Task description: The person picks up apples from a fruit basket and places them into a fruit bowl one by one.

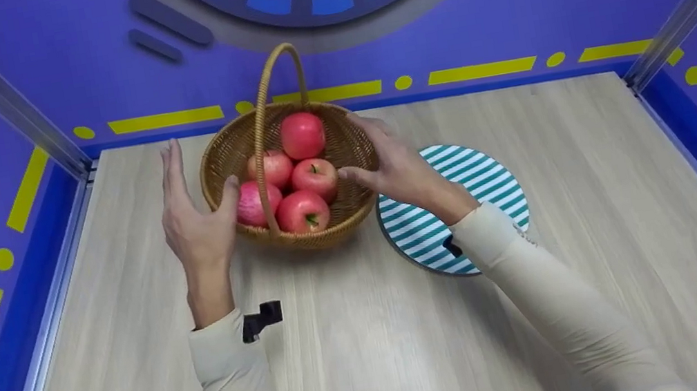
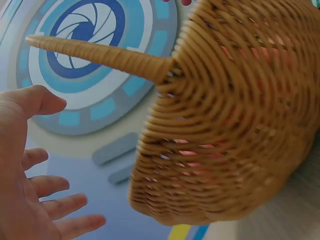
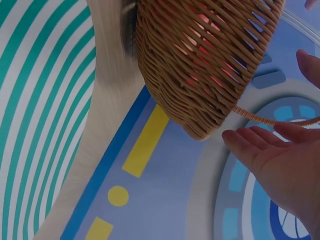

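Note:
A brown wicker basket [image 1: 327, 236] with a tall arched handle [image 1: 263, 97] stands toward the back of the table. Several red apples [image 1: 303, 135] lie inside it. Left of the basket is my left hand [image 1: 197, 230], its fingers extended and the thumb near the left rim; in the left wrist view, a gap separates this hand [image 2: 30, 200] from the wicker side [image 2: 235, 115]. At the right rim is my right hand [image 1: 404, 169], thumb over the basket's opening. The right wrist view shows its fingers [image 3: 242, 145] extended beside the basket [image 3: 200, 65], holding nothing.
A round board with teal and white stripes [image 1: 421, 233] lies right of the basket, partly under my right forearm. Blue-purple panels [image 1: 469, 29] with yellow marks enclose the wooden table [image 1: 361, 361] at the back and both sides.

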Available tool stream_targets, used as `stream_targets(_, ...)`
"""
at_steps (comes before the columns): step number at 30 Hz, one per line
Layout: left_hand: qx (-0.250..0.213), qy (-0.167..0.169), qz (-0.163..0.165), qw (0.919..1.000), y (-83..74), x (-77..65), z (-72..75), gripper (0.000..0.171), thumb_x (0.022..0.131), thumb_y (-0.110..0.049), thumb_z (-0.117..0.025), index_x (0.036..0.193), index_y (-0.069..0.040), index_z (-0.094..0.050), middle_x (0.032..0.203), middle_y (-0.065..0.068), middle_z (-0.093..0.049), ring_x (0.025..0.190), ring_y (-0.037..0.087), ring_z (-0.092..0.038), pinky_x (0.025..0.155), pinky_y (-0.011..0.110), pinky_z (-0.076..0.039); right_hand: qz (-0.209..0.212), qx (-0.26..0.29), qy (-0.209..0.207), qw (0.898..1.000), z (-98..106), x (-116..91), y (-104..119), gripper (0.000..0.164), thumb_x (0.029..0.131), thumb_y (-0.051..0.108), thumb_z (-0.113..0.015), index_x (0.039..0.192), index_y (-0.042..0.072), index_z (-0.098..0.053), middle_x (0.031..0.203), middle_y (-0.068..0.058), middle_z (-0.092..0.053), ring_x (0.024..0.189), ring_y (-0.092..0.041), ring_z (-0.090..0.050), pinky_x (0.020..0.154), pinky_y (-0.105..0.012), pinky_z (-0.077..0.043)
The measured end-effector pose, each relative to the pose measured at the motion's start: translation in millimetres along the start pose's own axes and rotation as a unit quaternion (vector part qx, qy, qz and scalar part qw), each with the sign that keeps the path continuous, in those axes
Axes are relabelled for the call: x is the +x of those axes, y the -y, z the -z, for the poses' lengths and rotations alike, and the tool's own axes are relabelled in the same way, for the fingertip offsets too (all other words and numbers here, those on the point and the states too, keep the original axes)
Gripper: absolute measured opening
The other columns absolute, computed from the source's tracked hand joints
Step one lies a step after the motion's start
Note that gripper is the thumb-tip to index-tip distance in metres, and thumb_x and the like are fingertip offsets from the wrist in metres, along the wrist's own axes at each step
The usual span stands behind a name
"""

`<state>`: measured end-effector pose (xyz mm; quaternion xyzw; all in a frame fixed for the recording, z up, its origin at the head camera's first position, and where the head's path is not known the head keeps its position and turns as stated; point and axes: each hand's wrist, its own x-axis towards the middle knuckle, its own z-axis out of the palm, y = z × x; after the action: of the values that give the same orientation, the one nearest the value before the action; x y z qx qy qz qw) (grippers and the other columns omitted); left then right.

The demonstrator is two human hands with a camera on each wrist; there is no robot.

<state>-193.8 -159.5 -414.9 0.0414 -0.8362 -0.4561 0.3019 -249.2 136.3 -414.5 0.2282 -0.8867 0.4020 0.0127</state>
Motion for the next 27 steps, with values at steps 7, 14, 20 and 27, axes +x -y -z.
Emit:
stream_targets(7, -0.009, 0.010, 0.024, 0.9996, 16.6, -10.8, -4.2, 0.082, 0.090, -0.018, -0.078, 0.164, -0.014, -0.043, 0.169, 0.006, -0.037, 0.151, 0.024, -0.041, 0.106, 0.055, -0.051, -0.009, -0.004, 0.017, 1.000, -13, 2, -3, 0.086, 0.099, 0.032, -0.077, 0.167, 0.008, -0.031, 0.167, -0.012, -0.036, 0.151, -0.029, -0.039, 0.114, -0.050, -0.044)
stream_targets(14, -0.010, 0.020, 0.040, 0.9989, 26.1, -15.0, -7.1, 0.082, 0.088, -0.016, -0.076, 0.164, -0.015, -0.044, 0.168, 0.009, -0.038, 0.145, 0.030, -0.050, 0.107, 0.055, -0.049, -0.023, -0.010, 0.028, 0.999, -20, 5, -3, 0.082, 0.099, 0.032, -0.077, 0.166, 0.009, -0.035, 0.167, -0.011, -0.038, 0.151, -0.028, -0.039, 0.116, -0.048, -0.043)
stream_targets(20, -0.014, 0.025, 0.037, 0.9989, 31.9, -19.1, -10.7, 0.079, 0.089, -0.013, -0.075, 0.162, -0.012, -0.046, 0.167, 0.009, -0.041, 0.151, 0.026, -0.042, 0.122, 0.047, -0.033, -0.003, -0.018, 0.036, 0.999, -27, 9, -4, 0.079, 0.100, 0.033, -0.076, 0.164, 0.008, -0.038, 0.164, -0.011, -0.042, 0.149, -0.025, -0.041, 0.117, -0.044, -0.042)
stream_targets(27, -0.037, 0.033, 0.048, 0.9976, 38.5, -20.7, -14.6, 0.076, 0.090, -0.011, -0.073, 0.161, -0.012, -0.048, 0.167, 0.012, -0.041, 0.150, 0.027, -0.042, 0.123, 0.044, -0.032, 0.002, -0.014, 0.030, 0.999, -31, 12, -6, 0.076, 0.099, 0.031, -0.077, 0.162, 0.009, -0.040, 0.161, -0.009, -0.044, 0.147, -0.023, -0.043, 0.118, -0.044, -0.041)
